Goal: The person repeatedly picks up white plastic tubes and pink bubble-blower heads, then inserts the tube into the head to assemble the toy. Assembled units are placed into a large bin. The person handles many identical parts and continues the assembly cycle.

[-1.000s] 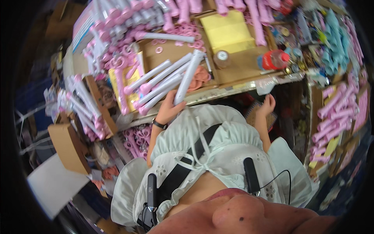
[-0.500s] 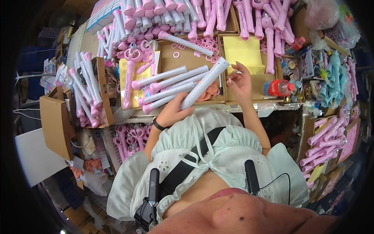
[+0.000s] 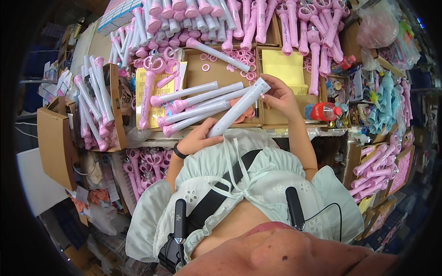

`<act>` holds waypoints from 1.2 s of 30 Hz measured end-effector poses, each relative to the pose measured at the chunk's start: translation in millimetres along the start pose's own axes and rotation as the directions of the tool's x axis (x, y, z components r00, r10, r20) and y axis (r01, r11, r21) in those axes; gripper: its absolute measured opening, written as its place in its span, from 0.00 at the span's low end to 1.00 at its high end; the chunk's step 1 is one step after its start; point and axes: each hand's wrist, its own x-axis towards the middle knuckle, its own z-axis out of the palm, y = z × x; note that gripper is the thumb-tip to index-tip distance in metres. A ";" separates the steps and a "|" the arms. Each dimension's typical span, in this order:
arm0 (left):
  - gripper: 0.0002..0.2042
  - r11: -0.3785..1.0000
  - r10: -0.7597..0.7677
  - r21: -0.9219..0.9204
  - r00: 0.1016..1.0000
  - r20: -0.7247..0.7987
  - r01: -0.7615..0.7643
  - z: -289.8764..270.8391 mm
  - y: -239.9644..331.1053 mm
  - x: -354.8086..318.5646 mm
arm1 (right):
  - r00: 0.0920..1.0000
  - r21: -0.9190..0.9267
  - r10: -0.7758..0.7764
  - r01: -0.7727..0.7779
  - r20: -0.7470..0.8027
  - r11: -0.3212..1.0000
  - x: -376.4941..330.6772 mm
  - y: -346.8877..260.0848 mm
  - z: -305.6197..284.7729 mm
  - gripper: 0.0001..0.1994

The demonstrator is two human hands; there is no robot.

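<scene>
A pale white tube [image 3: 238,109] slants across in front of me, its far end up and to the right. My left hand [image 3: 197,138] is closed around the near, lower end. At the far end, the fingers of my right hand [image 3: 282,97] curl behind the tube and the thumb lies against its side. Just left of the tube, several white tubes with pink ends [image 3: 195,102] lie over the tray, close to my left hand. Part of an orange piece [image 3: 246,115] shows beneath the held tube.
Pink rings [image 3: 239,57] are scattered in the cardboard tray [image 3: 195,76]. Yellow paper [image 3: 282,69] and a red-labelled bottle [image 3: 322,112] are at right. Pink wands [image 3: 314,60] and pink-ended tubes [image 3: 184,14] are piled at the back. A cardboard box [image 3: 57,142] stands left.
My right hand has moved in from beside the tube to its upper end and now grips it. My left hand keeps its hold. The view has shifted slightly.
</scene>
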 end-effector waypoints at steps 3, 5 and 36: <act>0.22 1.000 -0.007 -0.016 1.000 -0.014 0.007 0.1 2.0 -0.9 | 1.000 0.032 0.026 -0.025 -0.018 0.999 2.2 1.3 3.5 0.25; 0.22 1.000 -0.007 -0.028 1.000 -0.020 0.006 0.2 3.0 -1.1 | 0.999 0.046 0.029 -0.028 -0.024 0.999 3.6 1.4 5.8 0.25; 0.23 0.958 -0.100 0.077 0.576 -0.812 0.275 -34.1 -99.2 -66.6 | 0.982 -0.414 0.187 -0.172 -0.003 0.894 32.1 53.9 35.0 0.20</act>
